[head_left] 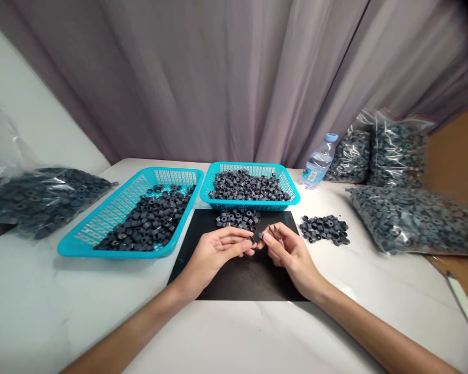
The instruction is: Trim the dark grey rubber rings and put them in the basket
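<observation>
My left hand (pixel 224 244) is closed on a small dark plastic ring (pixel 251 240), held between thumb and fingertips. Close beside it, my right hand (pixel 286 249) pinches a small grey plastic piece (pixel 261 236). A thin pointed tool, perhaps tweezers (pixel 273 229), sticks up from the right fingers; its lower part is hidden. Both hands are over a black mat (pixel 242 283). Just beyond them on the mat lies a pile of grey washer-like pieces (pixel 239 218). Right of the mat is a pile of dark rings (pixel 325 229).
Two blue baskets, one at left (pixel 117 253) and one at back (pixel 253 206), hold many dark small parts. Bagged parts lie at left (pixel 58 195) and right (pixel 417 218), with upright bags (pixel 398 148) behind. A water bottle (pixel 319 162) stands at back right.
</observation>
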The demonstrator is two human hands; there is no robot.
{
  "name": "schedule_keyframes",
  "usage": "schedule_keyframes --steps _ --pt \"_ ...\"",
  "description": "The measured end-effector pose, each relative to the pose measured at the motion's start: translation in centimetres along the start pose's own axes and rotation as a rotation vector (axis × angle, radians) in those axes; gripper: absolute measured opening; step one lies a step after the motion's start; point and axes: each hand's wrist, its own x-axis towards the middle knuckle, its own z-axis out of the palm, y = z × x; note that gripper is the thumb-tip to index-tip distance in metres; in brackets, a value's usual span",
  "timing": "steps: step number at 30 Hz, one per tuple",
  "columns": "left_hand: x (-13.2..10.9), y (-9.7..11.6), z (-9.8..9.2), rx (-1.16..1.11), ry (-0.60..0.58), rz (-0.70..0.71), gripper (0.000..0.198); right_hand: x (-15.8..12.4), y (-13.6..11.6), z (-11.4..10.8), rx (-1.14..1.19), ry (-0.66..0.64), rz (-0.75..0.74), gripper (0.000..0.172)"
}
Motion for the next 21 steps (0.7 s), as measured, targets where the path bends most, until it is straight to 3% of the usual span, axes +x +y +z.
schedule_keyframes --steps 9,21 --pt "-0.26 0.32 0.68 -0.183 -0.026 -0.129 0.027 0.44 -0.12 -0.03 0.077 0.021 -0.014 0.029" --pt "-0.32 0.34 0.76 -0.303 -0.028 -0.18 0.02 0.43 0.03 -0.16 0.049 0.066 -0.016 0.03"
